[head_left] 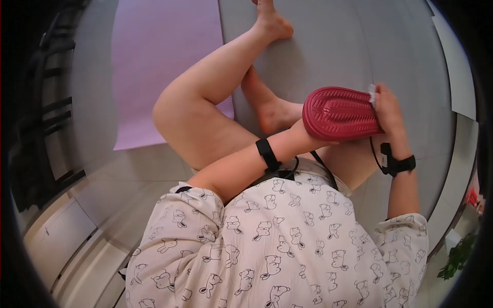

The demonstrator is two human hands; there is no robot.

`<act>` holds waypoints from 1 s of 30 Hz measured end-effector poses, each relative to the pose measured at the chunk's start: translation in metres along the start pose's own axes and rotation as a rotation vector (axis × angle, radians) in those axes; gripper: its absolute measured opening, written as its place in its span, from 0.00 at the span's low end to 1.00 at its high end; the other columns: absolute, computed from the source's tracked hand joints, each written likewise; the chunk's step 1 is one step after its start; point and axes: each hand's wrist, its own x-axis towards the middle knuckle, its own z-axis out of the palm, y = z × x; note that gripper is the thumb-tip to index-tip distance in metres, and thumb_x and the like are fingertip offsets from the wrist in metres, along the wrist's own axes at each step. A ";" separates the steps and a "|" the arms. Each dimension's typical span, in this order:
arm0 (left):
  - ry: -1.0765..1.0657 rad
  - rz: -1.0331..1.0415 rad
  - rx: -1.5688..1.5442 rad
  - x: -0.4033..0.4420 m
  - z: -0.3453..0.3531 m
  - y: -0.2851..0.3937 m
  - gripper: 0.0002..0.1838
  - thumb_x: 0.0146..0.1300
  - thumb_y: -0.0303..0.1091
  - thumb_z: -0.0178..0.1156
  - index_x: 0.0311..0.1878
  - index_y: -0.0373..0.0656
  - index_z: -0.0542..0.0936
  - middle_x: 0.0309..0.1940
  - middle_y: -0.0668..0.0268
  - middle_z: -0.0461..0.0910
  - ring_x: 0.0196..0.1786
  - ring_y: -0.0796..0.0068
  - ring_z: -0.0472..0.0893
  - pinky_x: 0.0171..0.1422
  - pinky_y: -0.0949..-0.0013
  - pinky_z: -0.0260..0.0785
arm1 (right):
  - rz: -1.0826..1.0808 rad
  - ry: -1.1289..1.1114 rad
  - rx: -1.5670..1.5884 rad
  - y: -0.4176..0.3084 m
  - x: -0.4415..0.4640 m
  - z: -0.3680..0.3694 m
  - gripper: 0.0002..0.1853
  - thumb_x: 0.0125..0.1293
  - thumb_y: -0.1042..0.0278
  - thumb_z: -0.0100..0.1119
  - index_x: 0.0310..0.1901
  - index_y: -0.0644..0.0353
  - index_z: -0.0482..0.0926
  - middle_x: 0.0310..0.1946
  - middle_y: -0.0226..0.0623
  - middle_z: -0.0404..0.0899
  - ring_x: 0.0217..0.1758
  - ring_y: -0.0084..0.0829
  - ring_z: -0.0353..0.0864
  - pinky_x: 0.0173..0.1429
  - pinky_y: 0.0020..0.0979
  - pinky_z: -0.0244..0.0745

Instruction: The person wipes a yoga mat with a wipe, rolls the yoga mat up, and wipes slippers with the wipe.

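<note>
A dark red slipper [341,114] is held up over my lap, its ridged sole facing me. My left hand [308,135] reaches behind or into the slipper and supports it; most of its fingers are hidden by the sole. At the slipper's right end, my right hand [389,110] has its fingers bent around a small white wipe or tissue [372,94]. That white piece lies against the slipper's edge; whether the right fingers also grip the slipper, I cannot tell.
Bent bare legs [205,97] lie in front of me on grey floor tiles [328,41]. A pink mat [164,61] is spread at the left. Black straps [268,155] with cables sit on both forearms. A dark rack stands far left, a green plant [457,256] lower right.
</note>
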 end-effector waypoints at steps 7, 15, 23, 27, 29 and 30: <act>-0.016 -0.538 -0.750 -0.009 0.019 0.006 0.17 0.52 0.25 0.61 0.47 0.45 0.75 0.47 0.67 0.76 0.50 0.69 0.75 0.54 0.68 0.68 | -0.391 -0.211 0.201 -0.115 -0.010 0.039 0.08 0.58 0.72 0.41 0.36 0.65 0.70 0.35 0.51 0.73 0.41 0.52 0.71 0.45 0.43 0.67; 0.045 -0.338 -0.452 -0.015 0.015 0.012 0.18 0.57 0.31 0.58 0.52 0.48 0.72 0.49 0.65 0.73 0.58 0.70 0.69 0.60 0.67 0.61 | -0.442 -0.265 0.342 -0.098 -0.055 -0.025 0.07 0.56 0.75 0.51 0.38 0.62 0.71 0.32 0.44 0.75 0.40 0.45 0.73 0.45 0.40 0.68; 0.070 -0.229 -0.478 -0.011 0.016 0.012 0.23 0.55 0.32 0.60 0.56 0.45 0.70 0.53 0.62 0.72 0.58 0.67 0.70 0.60 0.64 0.64 | -0.312 0.035 0.439 -0.081 -0.044 -0.010 0.09 0.53 0.76 0.57 0.37 0.62 0.73 0.35 0.44 0.74 0.41 0.44 0.74 0.47 0.36 0.69; 0.071 -0.206 -0.272 -0.017 0.019 0.006 0.23 0.56 0.31 0.59 0.56 0.44 0.69 0.53 0.61 0.71 0.58 0.65 0.70 0.60 0.64 0.63 | -0.460 0.049 0.388 -0.105 -0.061 -0.002 0.09 0.51 0.79 0.58 0.35 0.60 0.74 0.33 0.39 0.72 0.42 0.41 0.71 0.49 0.36 0.67; 0.088 -0.185 -0.244 -0.009 0.020 0.005 0.23 0.56 0.30 0.58 0.56 0.44 0.69 0.53 0.61 0.71 0.58 0.64 0.70 0.60 0.65 0.63 | -0.479 0.091 0.449 -0.101 -0.054 -0.003 0.08 0.50 0.78 0.60 0.34 0.59 0.75 0.33 0.37 0.71 0.41 0.40 0.71 0.47 0.36 0.68; 0.072 -0.202 -0.252 -0.007 0.017 0.008 0.22 0.55 0.30 0.58 0.56 0.44 0.69 0.53 0.61 0.71 0.58 0.64 0.70 0.60 0.65 0.63 | -0.474 0.096 0.433 -0.096 -0.052 -0.005 0.08 0.50 0.78 0.60 0.34 0.59 0.75 0.33 0.37 0.71 0.41 0.40 0.71 0.47 0.36 0.68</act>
